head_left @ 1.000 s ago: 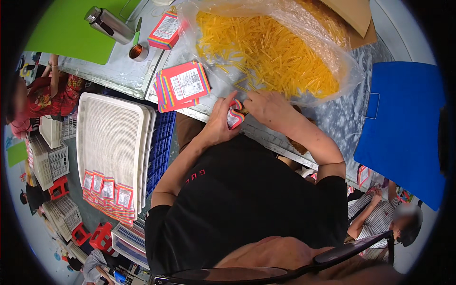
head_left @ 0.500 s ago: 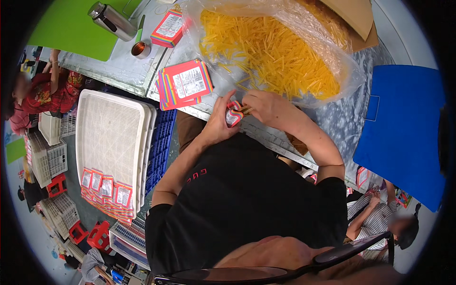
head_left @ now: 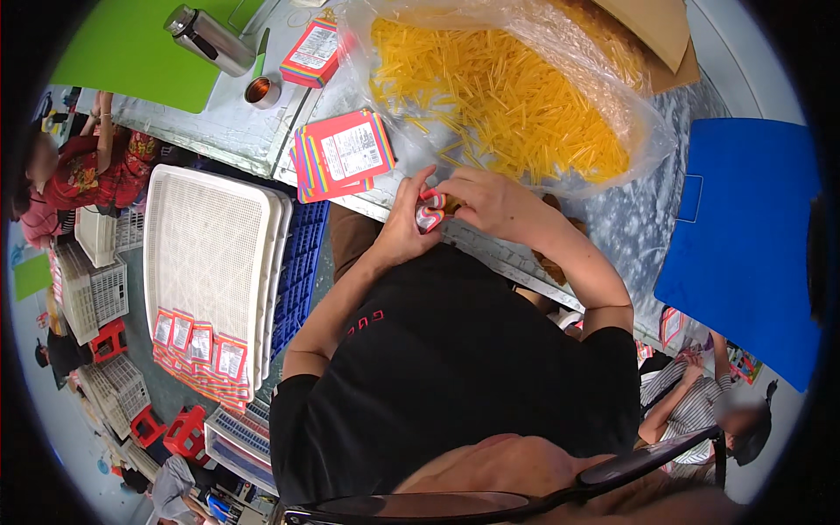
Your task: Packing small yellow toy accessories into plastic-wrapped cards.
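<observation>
My left hand (head_left: 404,229) is closed around a red-bordered packet (head_left: 427,219), whose upper edge bulges and curves between the fingers. Close against it, my right hand (head_left: 486,206) has its fingertips pinched at the packet's right side. A bit of yellow-brown shows between those fingertips, largely covered by the fingers. Just beyond my left hand lies a fanned stack of flat packets (head_left: 350,150) with white printed panels and rainbow edges. Past both hands, many thin yellow translucent sticks (head_left: 516,105) lie heaped in a clear plastic bag (head_left: 647,144).
Farther back stand another packet stack (head_left: 312,54), a metal flask (head_left: 210,40) and a small cup (head_left: 261,92). White mesh trays (head_left: 210,236) with packets are at my left. A blue board (head_left: 744,245) is at the right. Co-workers sit on both sides.
My right hand's fingers have shifted slightly left and curled closer to the packet, covering more of the yellow-brown bit. My left hand keeps its hold on the packet.
</observation>
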`<action>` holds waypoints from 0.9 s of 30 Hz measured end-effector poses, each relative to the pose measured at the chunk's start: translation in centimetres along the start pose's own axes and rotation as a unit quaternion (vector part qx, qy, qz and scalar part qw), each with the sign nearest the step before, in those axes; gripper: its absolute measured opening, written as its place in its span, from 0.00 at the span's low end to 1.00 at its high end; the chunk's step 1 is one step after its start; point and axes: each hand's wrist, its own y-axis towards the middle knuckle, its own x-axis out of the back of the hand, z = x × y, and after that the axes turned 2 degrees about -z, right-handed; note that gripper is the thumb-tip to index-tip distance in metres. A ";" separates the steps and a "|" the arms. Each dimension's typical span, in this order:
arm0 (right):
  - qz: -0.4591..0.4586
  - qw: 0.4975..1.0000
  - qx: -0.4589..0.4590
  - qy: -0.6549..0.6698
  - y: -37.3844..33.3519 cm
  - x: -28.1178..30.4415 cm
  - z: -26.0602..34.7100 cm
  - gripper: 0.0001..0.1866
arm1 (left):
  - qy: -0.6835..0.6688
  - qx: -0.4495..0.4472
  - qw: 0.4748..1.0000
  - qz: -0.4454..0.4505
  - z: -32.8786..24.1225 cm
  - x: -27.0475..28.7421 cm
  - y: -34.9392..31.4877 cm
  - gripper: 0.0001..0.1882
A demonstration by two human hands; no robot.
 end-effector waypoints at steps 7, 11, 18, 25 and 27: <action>-0.032 0.995 -0.030 0.086 0.6 0.7 -0.9 0.19 | -0.121 -0.004 0.993 0.005 1.7 0.1 -0.4 0.54; -0.029 0.997 -0.002 0.070 0.6 -1.4 -3.0 0.17 | -0.212 0.017 0.977 -0.003 1.6 0.2 -0.8 0.53; -0.090 0.987 0.007 0.129 2.5 -3.0 -2.2 0.11 | -0.221 0.006 0.975 -0.030 0.4 0.5 -0.4 0.50; -0.072 0.992 -0.050 0.095 0.6 -4.1 0.2 0.10 | -0.208 0.016 0.973 -0.100 1.2 1.1 -0.7 0.45; -0.079 0.993 -0.021 0.083 0.7 -4.8 -0.2 0.10 | -0.219 -0.009 0.972 -0.085 0.6 1.2 -0.2 0.43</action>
